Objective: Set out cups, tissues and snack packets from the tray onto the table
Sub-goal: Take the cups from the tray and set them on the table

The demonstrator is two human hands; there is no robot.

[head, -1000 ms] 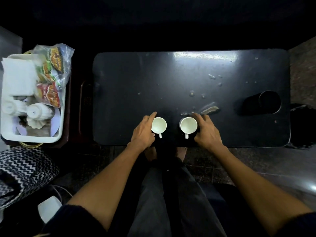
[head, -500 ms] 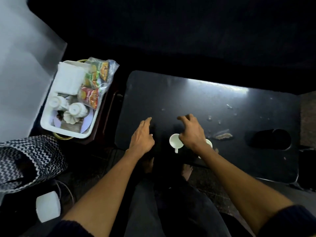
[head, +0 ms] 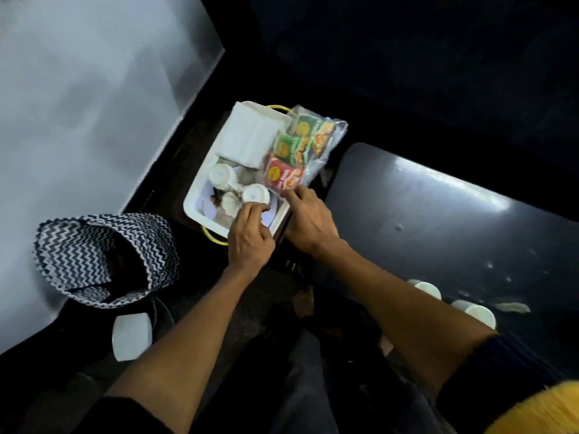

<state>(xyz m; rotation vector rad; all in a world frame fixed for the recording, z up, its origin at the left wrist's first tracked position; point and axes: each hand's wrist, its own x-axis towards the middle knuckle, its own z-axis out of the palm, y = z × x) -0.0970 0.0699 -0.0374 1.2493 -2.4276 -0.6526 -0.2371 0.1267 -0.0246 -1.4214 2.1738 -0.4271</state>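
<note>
Left hand reaches into the white tray, fingers curled at an upturned cup; right hand pinches the snack packets. Two cups sit on the desk.

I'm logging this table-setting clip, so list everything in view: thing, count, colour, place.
Rectangular plastic tray: one, white, left of the table.
Ceramic cups in tray: two, white, upturned, tray's near end.
Folded tissues: one stack, white, tray's far end.
Snack packets: three in clear bag, green and red, tray's right side.
Ceramic cups on table: two, white, near edge.
Glossy table: one, black, right.
Zigzag fabric bag: one, black-white, floor left.
Left hand: at a tray cup.
Right hand: fingers at red packet.
</note>
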